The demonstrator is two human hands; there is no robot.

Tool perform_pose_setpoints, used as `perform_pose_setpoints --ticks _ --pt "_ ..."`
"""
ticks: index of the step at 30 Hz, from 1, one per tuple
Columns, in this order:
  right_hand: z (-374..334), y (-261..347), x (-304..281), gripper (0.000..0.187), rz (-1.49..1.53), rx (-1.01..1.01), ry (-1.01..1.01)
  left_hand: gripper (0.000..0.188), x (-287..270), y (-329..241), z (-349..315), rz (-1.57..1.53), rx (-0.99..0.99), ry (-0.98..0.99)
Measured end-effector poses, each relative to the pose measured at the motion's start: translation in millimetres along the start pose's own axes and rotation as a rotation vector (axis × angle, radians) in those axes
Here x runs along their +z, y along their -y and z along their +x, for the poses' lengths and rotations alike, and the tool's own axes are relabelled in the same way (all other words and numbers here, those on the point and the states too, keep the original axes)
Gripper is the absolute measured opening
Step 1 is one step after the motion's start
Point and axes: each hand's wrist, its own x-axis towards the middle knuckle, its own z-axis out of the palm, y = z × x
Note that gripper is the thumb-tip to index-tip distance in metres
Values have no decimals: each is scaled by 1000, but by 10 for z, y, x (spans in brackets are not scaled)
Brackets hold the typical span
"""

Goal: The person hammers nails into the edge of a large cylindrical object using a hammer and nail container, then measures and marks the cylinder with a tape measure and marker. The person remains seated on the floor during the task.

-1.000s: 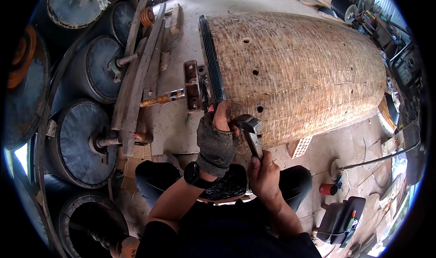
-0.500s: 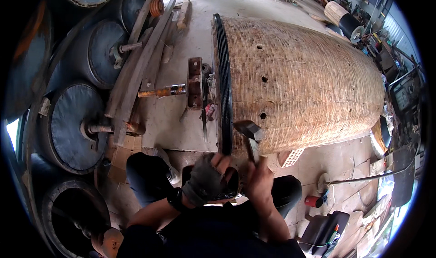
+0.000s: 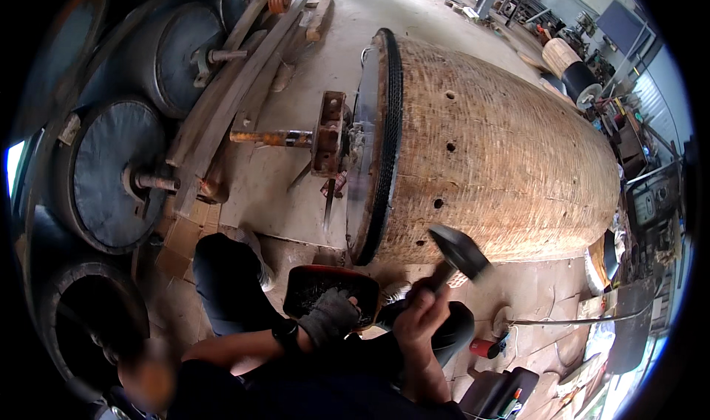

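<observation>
My right hand (image 3: 423, 313) is wrapped round the handle of a hammer (image 3: 460, 253), its head raised just in front of the drum's near side. My left hand (image 3: 333, 315), in a grey glove with bare fingertips, is down inside a red-rimmed container (image 3: 294, 274) of small dark pieces, too fine to name. Its fingers are curled together; what they hold, if anything, is hidden. Ahead lies a large drum (image 3: 503, 153) covered in brown, ridged material with several dark holes. A black ridged band (image 3: 390, 124) circles its left end.
A rusty shaft (image 3: 274, 137) with a bracket (image 3: 329, 133) sticks out from the drum's left end. Long wooden beams (image 3: 240, 87) and several dark metal drums (image 3: 118, 176) stand at the left. On the floor at right are a red can (image 3: 484, 347) and a dark case (image 3: 503, 390).
My left hand has gone from the black band down into the container. My right hand has moved slightly right and down with the hammer. The whole view has shifted a little.
</observation>
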Motion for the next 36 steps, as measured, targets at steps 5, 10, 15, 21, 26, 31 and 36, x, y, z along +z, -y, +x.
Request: perform_pose_setpoints --ticks 5,10,15,21,26,31,36 --pt "120 -40 63 24 -414 26 145 20 20 13 18 -4 12 -23" --pt "-66 136 -5 21 120 129 -12 20 91 83 -43 87 63 -99" --pt "30 -12 82 22 -546 -160 103 19 57 52 -108 74 134 -158" --pt "-92 66 -11 25 -162 -129 42 19 173 62 -16 22 149 -208" --pt "13 -26 14 20 -616 -140 100 23 50 33 -90 -70 89 -206" --pt "-56 63 29 23 -326 -53 103 24 -145 50 -113 -200 51 -347" --pt "75 65 107 28 -254 -154 -18 20 -682 157 72 -281 -214 -570"
